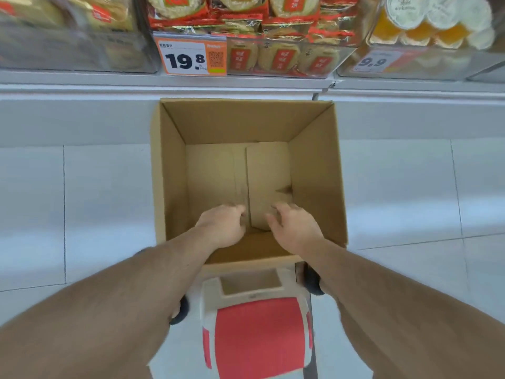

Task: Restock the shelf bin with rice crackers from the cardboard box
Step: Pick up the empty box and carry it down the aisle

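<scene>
Reaching into the bare cardboard box (248, 170), left hand (222, 225) and right hand (296, 228) loosely curled, holding nothing; further groping risks tipping it.

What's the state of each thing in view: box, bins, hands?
Brown cardboard box: open, upright on the white floor, no packets visible inside, bottom flaps showing.
Clear plastic shelf bin of red rice cracker packets: well filled, orange 19.8 price tag on its front.
Left hand: inside the box, fingers curled, holding nothing visible.
Right hand: inside the box, fingers spread, empty.
Neighbouring clear bin of orange jelly cups: stocked.
</scene>
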`<state>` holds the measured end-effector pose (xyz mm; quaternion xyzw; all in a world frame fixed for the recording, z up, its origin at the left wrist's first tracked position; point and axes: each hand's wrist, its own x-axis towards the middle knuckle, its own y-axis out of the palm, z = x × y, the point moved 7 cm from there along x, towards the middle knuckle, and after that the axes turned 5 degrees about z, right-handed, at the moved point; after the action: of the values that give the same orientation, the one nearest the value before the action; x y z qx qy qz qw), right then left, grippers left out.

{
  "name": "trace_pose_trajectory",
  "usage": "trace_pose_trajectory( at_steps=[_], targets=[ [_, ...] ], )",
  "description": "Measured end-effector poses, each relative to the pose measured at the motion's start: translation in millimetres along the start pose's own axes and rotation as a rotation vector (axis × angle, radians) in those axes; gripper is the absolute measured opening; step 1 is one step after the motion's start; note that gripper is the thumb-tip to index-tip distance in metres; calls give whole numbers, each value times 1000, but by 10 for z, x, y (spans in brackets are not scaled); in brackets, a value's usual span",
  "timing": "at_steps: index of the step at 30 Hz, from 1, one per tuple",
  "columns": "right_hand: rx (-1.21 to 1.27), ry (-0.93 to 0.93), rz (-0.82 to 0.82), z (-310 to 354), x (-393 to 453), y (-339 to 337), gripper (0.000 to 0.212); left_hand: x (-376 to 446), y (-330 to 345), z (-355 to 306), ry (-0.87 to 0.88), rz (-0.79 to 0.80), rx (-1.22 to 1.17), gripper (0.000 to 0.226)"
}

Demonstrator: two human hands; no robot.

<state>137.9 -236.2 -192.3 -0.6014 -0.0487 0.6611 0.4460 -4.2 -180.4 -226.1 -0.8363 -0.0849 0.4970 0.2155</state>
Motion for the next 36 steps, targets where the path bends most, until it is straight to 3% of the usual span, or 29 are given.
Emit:
trace_pose_trajectory(
  at_steps=[5,8,12,15,22,28,36],
  targets=[
    [-239,-50,21,-178,-381,343,61,-278,272,-92,24,23,48,39],
    [-435,-78,51,-372,-355,649,53,-351,547,-73,2,1,99,53],
    [-485,-146,-7,-580,-266,789,50,-361,929,-21,-76,-7,451,57],
    [-455,-235,-91,-658,-295,710,46,-339,933,-37,-167,-80,519,56],
    [-454,-175,-269,-994,-893,-35,43,-603,648,-845,-57,-224,602,57],
    [-389,58,-326,-1479,-1863,-837,40,-896,306,-1940,96,-259,582,68],
    [-220,493,-552,-2310,-3534,-1493,42,-1252,-60,-3807,459,-229,657,69]
  ],
)
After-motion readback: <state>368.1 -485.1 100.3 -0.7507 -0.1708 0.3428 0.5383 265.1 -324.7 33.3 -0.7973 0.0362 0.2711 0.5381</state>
